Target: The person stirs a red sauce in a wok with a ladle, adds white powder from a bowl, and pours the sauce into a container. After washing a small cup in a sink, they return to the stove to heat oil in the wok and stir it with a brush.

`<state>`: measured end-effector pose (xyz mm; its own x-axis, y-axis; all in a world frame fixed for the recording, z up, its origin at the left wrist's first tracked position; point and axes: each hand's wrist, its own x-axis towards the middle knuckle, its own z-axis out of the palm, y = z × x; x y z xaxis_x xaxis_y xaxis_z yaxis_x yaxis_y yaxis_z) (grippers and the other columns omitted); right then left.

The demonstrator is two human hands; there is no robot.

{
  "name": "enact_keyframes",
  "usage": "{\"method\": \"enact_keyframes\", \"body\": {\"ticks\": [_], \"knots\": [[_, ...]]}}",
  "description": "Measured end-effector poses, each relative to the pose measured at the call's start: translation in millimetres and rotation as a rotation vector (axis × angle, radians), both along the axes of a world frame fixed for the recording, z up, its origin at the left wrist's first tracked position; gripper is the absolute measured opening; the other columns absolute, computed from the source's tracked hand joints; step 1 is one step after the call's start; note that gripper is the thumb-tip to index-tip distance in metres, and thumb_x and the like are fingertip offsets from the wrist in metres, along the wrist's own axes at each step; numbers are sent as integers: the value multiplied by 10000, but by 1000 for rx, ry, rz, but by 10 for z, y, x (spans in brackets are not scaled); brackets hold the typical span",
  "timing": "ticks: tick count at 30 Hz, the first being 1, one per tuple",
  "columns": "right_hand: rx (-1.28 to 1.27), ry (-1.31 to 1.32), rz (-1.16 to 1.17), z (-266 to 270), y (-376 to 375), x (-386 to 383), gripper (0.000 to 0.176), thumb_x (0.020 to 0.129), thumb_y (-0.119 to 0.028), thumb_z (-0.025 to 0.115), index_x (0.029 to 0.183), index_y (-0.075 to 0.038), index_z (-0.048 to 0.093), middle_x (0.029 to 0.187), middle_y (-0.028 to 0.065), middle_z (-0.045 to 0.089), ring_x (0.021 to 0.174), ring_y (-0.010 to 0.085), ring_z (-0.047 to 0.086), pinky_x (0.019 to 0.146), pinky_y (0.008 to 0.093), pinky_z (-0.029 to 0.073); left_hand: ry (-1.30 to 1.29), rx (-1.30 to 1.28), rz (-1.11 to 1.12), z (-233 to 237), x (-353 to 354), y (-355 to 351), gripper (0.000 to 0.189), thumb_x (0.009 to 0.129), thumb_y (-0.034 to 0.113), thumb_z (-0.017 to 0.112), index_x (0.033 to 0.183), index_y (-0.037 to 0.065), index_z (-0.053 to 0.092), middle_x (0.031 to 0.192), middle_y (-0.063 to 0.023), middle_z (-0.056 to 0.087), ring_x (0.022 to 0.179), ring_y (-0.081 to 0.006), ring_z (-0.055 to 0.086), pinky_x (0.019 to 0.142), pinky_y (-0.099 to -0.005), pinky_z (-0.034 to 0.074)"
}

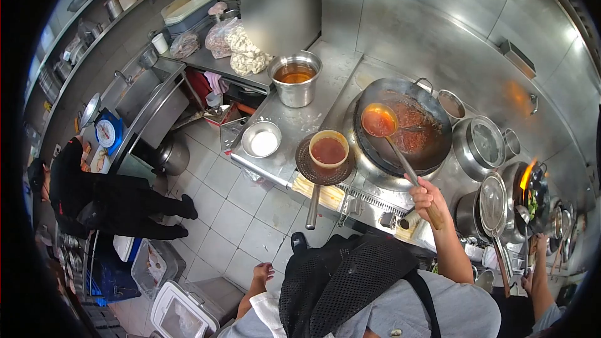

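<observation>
My right hand (427,199) is wrapped round the wooden-ended handle of a ladle (380,120). Its bowl, full of red sauce, is held over a large wok (370,150) with chunky red-brown sauce inside. Low at my left side, my left hand (263,271) hangs with its fingers curled in, and I see nothing in them. A white cloth (270,314) lies by that forearm. Left of the wok, a bowl of red sauce (328,151) rests on a perforated strainer (302,154) whose handle points toward me.
A steel pot of brownish liquid (298,96) and a bowl with white contents (261,140) stand on the counter. At right, a co-worker's hands (537,251) are near a flaming wok (531,197). Another person (119,203) in dark clothes is at left. Bins (188,313) stand behind.
</observation>
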<state>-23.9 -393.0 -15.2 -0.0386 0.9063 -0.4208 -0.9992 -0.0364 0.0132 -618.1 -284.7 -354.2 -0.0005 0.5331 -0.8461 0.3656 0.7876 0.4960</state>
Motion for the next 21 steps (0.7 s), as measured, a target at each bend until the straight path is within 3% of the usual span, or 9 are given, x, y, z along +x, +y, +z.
{"method": "enact_keyframes", "body": {"ticks": [3, 4, 6, 12, 15, 17, 18, 21], "knots": [[20, -265, 85, 290, 5, -163, 424, 1058, -276, 422, 1444, -103, 401, 717, -7, 453, 461, 43, 440, 368, 204, 409, -63, 434, -407, -435, -206, 167, 177, 918, 215, 582, 1034, 97, 646, 831, -12, 660, 679, -161, 649, 585, -346, 526], [19, -264, 89, 411, 21, -225, 424, 1058, -276, 422, 1444, -103, 401, 717, -7, 453, 461, 43, 440, 368, 204, 409, -62, 432, -404, -424, -178, 192, 177, 918, 215, 582, 1034, 97, 646, 831, -12, 660, 679, -161, 649, 585, -346, 526], [-54, -441, 122, 555, 40, -344, 414, 1056, -271, 427, 1441, -119, 409, 703, -24, 445, 434, 27, 401, 350, 194, 385, -93, 10, 106, -344, -66, 315, 158, 918, 196, 591, 1022, 88, 642, 845, -24, 664, 676, -161, 651, 567, -333, 522], [-105, -765, 242, 401, 96, -609, 405, 1047, -256, 453, 1441, -176, 405, 667, -34, 424, 414, 16, 351, 330, 187, 320, -92, -3, 66, -304, -67, 315, 148, 911, 171, 601, 1036, 97, 625, 856, -30, 666, 688, -166, 655, 581, -339, 522], [-166, -855, 266, 274, 119, -721, 431, 1034, -242, 486, 1449, -174, 392, 662, -22, 426, 413, 55, 377, 348, 230, 347, -152, -29, 85, -372, -131, 232, 143, 903, 173, 610, 1028, 106, 627, 859, -26, 668, 711, -165, 656, 613, -348, 522], [-233, -1001, 273, 289, 125, -835, 486, 1030, -210, 482, 1492, -178, 336, 656, -19, 417, 423, 66, 383, 360, 244, 362, -22, 159, -266, -361, -179, 169, 151, 899, 183, 611, 1033, 118, 631, 852, -16, 667, 725, -162, 652, 643, -362, 521], [-233, -999, 273, 300, 120, -874, 486, 1030, -210, 482, 1492, -178, 336, 656, -19, 417, 423, 66, 383, 360, 244, 362, -20, 158, -268, -345, -192, 168, 151, 899, 183, 611, 1033, 118, 631, 852, -16, 667, 725, -162, 652, 643, -362, 521], [-204, -1312, 247, 237, 63, -944, 581, 1023, -165, 463, 1558, -184, 237, 633, -20, 428, 421, 71, 396, 367, 251, 373, -2, 170, -336, -339, -202, 173, 160, 895, 194, 612, 1037, 123, 635, 844, -7, 667, 717, -160, 647, 649, -367, 516]]}}
